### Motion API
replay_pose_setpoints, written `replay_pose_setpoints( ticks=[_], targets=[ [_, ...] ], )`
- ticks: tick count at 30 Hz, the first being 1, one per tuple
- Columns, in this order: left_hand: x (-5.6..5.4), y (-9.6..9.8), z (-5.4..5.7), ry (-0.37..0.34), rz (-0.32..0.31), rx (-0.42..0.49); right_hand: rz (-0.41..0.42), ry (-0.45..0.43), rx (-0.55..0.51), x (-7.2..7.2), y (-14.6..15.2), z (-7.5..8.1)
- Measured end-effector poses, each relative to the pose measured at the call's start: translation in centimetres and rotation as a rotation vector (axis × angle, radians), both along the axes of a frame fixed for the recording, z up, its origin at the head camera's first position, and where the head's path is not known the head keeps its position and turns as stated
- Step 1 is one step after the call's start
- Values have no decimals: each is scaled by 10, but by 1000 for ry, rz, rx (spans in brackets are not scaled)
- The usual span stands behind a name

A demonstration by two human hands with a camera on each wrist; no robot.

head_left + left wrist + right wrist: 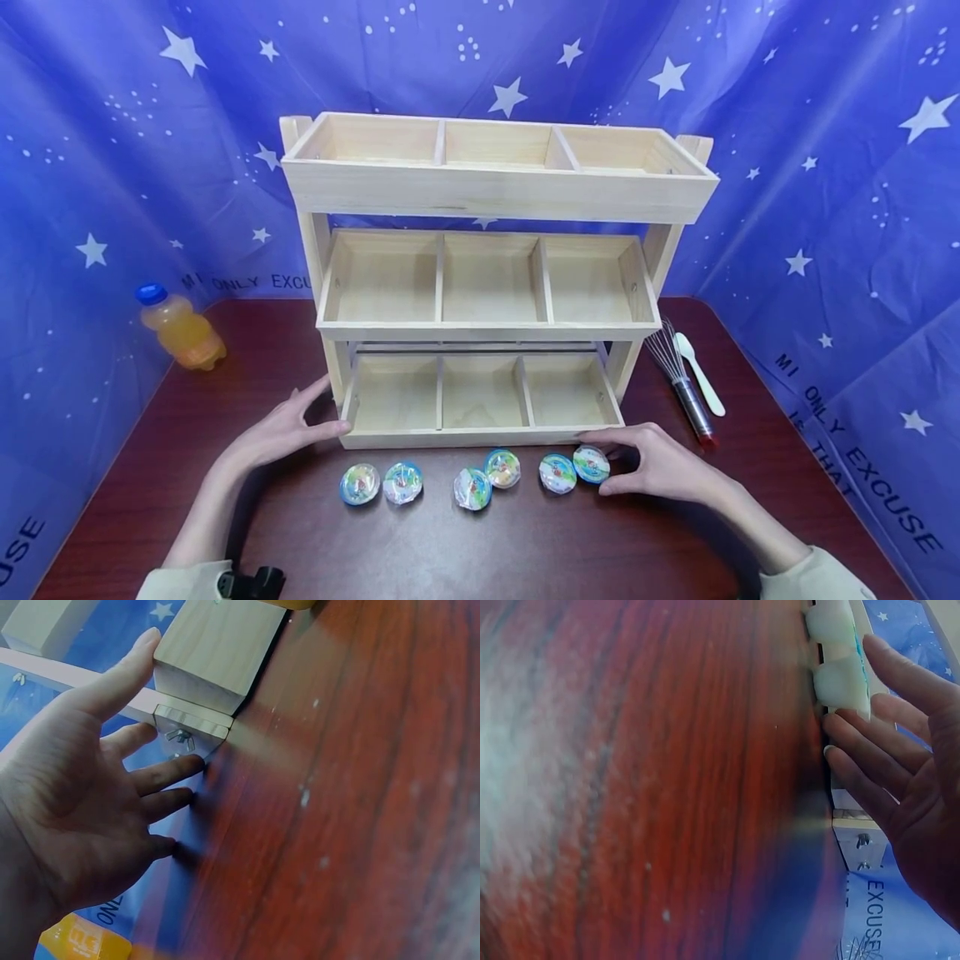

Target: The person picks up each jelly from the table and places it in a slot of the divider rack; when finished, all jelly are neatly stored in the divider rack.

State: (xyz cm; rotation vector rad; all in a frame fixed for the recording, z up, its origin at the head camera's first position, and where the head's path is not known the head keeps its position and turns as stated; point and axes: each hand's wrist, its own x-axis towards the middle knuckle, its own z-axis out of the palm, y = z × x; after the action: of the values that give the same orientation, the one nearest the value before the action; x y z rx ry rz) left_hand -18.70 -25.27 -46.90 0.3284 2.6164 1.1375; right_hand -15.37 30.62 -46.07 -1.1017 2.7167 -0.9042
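A three-tier wooden rack [501, 193] stands on the table, each tier split into three compartments. My left hand [288, 421] is at the lower left corner of the rack, its thumb touching the bottom tier and its fingers spread beside the leg; the left wrist view shows the palm [67, 795] holding nothing. Several small jelly cups [472, 488] with printed lids sit in front of the rack in pairs. My right hand [663, 462] is beside the rightmost jelly cup [591, 464], thumb and fingers extended about it. In the right wrist view the nearest cup [840, 684] stands by the fingertips.
An orange drink bottle [182, 327] with a blue cap stands at the left. To the right of the rack lie a whisk [684, 392] and a white plastic knife-like utensil [701, 375]. A blue star-patterned curtain [810, 167] surrounds the dark red table [525, 558].
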Motion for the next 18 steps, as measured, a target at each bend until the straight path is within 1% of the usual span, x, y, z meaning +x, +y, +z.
replay_pose_setpoints(
  ticks=[4, 7, 10, 14, 18],
  targets=[
    [0, 0, 2, -6, 2, -5, -38, 27, 15, 1, -3, 0],
    [0, -1, 2, -29, 6, -14, -54, 35, 21, 2, -5, 0],
    [0, -1, 1, -37, 4, -14, -55, 39, 16, 4, -6, -1],
    [0, -1, 1, -24, 0, -8, -53, 51, 19, 5, -5, -3],
    [0, -1, -1, -30, 8, -14, -60, 59, 32, 5, -5, -4]
  ],
)
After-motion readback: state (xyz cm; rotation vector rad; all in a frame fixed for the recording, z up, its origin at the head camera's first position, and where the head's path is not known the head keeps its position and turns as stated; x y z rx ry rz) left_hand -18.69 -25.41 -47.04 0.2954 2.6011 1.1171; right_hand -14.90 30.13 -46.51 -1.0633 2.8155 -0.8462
